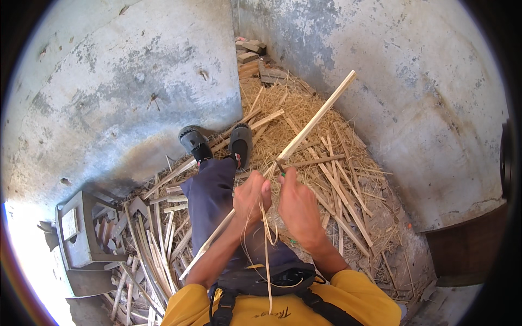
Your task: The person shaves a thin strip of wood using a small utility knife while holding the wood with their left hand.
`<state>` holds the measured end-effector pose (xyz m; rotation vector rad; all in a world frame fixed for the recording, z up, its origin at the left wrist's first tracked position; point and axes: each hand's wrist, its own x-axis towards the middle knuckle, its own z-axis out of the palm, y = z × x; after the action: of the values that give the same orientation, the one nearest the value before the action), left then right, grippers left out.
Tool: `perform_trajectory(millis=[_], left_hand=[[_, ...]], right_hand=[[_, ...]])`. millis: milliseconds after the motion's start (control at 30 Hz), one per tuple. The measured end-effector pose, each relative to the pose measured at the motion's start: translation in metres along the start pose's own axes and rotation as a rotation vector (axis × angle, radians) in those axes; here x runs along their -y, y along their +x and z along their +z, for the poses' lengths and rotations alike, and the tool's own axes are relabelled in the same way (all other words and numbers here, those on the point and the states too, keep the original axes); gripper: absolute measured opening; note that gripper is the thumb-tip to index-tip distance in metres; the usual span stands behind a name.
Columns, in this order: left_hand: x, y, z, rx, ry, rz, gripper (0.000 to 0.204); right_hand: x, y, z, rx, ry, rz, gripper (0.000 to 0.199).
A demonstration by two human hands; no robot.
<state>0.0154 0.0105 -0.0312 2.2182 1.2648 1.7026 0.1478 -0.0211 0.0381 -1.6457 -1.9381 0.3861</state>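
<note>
A long pale wooden strip [321, 113] slants across the middle, from the far right down to the left beside my left forearm. My left hand [250, 196] is closed around it. My right hand [300, 209] is wrapped round a small knife [280, 167], whose dark blade meets the strip just beyond my fists. A bit of green shows at its handle, which my fingers mostly cover. Thin peeled slivers [267, 255] curl out by my left hand and hang down over my lap and yellow shirt.
Fine shavings [277, 117] and many loose wooden sticks [345, 195] cover the ground. More sticks [157, 255] pile up at the left, beside a grey box-like frame [79, 231]. Weathered grey walls [397, 108] meet at the far corner. My shoes [241, 144] rest near the left wall.
</note>
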Motion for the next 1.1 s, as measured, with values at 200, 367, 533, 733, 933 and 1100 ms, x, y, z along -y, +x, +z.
perform_trajectory(millis=[200, 367, 533, 733, 933, 1100], left_hand=[[0.004, 0.001, 0.002, 0.011, -0.001, -0.031, 0.032], [0.009, -0.001, 0.003, 0.008, -0.011, -0.048, 0.029], [0.012, -0.004, 0.005, 0.014, -0.012, -0.075, 0.028], [0.012, -0.004, 0.004, 0.039, -0.011, -0.079, 0.027], [0.012, 0.004, 0.008, 0.01, -0.06, -0.176, 0.034], [0.017, 0.007, 0.012, -0.012, -0.272, -0.471, 0.044]], right_hand=[[-0.002, 0.006, 0.011, -0.015, 0.015, 0.008, 0.019], [-0.001, 0.01, 0.015, -0.008, 0.021, 0.031, 0.02], [-0.003, 0.012, 0.023, -0.041, 0.062, 0.035, 0.019], [-0.002, 0.02, 0.024, -0.016, 0.146, 0.083, 0.017], [-0.027, 0.03, 0.039, -0.078, 0.325, -0.03, 0.02], [-0.046, 0.031, 0.026, 0.058, 0.517, 0.038, 0.024]])
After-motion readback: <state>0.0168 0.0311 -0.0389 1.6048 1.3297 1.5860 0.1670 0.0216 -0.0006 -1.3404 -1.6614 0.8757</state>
